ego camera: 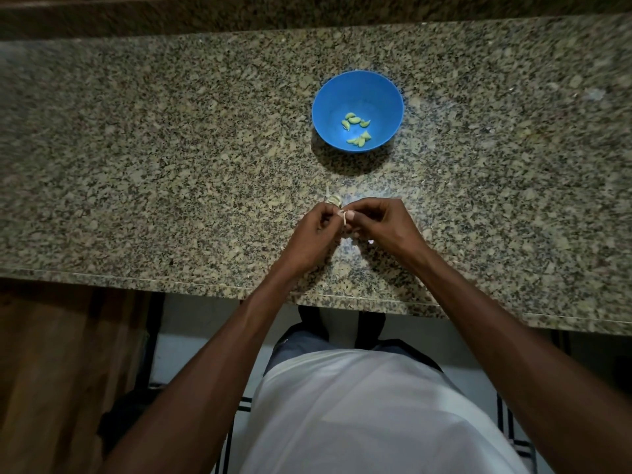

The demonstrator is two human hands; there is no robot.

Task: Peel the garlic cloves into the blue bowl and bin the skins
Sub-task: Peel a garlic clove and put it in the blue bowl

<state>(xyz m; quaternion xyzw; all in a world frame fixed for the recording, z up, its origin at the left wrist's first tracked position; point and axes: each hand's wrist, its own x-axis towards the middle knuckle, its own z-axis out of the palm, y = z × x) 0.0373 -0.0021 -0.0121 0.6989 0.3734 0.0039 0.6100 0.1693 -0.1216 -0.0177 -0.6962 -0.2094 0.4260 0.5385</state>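
A blue bowl [357, 87] stands on the speckled granite counter [171, 165] and holds several peeled, pale green garlic cloves [355, 128]. Nearer to me, both hands meet over the counter. My left hand [314, 234] and my right hand [383, 224] pinch one small garlic clove [344, 216] between their fingertips, a strip of pale skin curling off it. A small clump of unpeeled garlic [334, 200] lies on the counter just beyond my left fingers. No bin is in view.
The counter's front edge [205, 285] runs across below my wrists. A wooden cabinet front [51, 371] is at the lower left. Tiled floor [191, 340] and my white shirt [376, 415] show below the counter. A raised granite ledge [307, 12] runs along the back.
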